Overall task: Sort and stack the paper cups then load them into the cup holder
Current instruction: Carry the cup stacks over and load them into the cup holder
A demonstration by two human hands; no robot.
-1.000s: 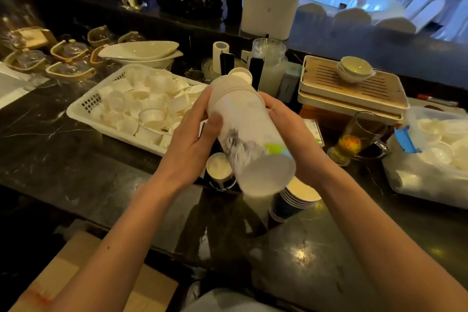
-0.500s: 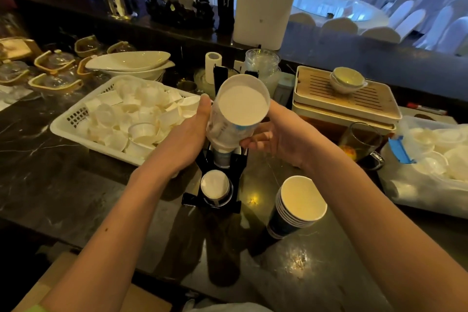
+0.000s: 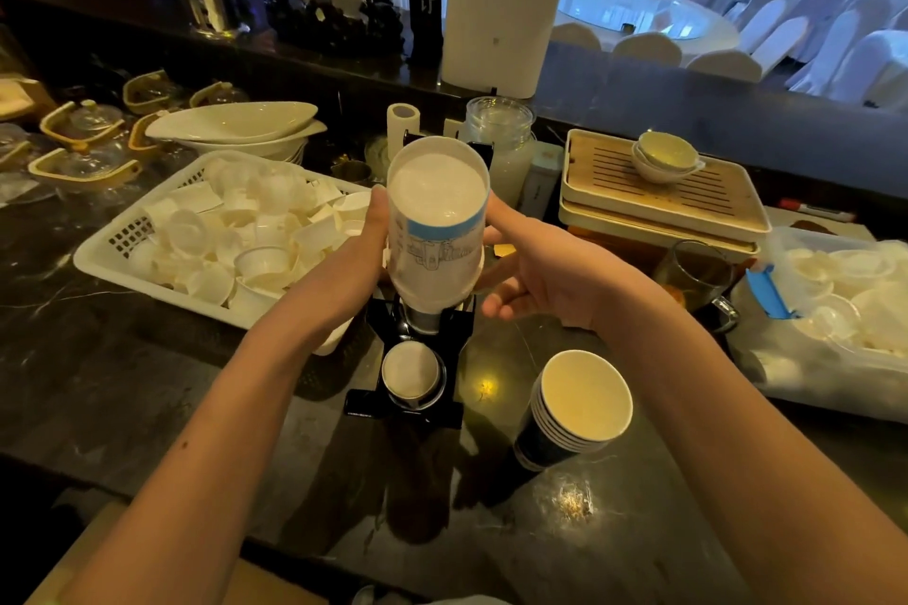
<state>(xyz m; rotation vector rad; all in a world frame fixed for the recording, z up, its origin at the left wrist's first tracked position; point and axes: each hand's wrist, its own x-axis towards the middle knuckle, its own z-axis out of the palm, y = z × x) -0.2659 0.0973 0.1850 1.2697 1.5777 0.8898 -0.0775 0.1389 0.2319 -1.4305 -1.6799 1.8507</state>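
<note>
Two hands steady a tall stack of white cups (image 3: 437,231), its lower end set in the far part of a black cup holder (image 3: 408,403) at the middle of a dark counter (image 3: 147,383). The left hand (image 3: 351,260) wraps the stack's left side. The right hand (image 3: 535,275) lies at its right, thumb against it, fingers loose. A stack of dark cups (image 3: 555,437) stands just right of the holder, with a basket (image 3: 98,260) of small white cups to the left.

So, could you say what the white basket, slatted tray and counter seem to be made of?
White basket: glossy moulded plastic, lattice walls. Slatted tray: probably bamboo or wood, matt tan slats. Counter: dark polished stone, likely marble, veined and reflective.
</note>
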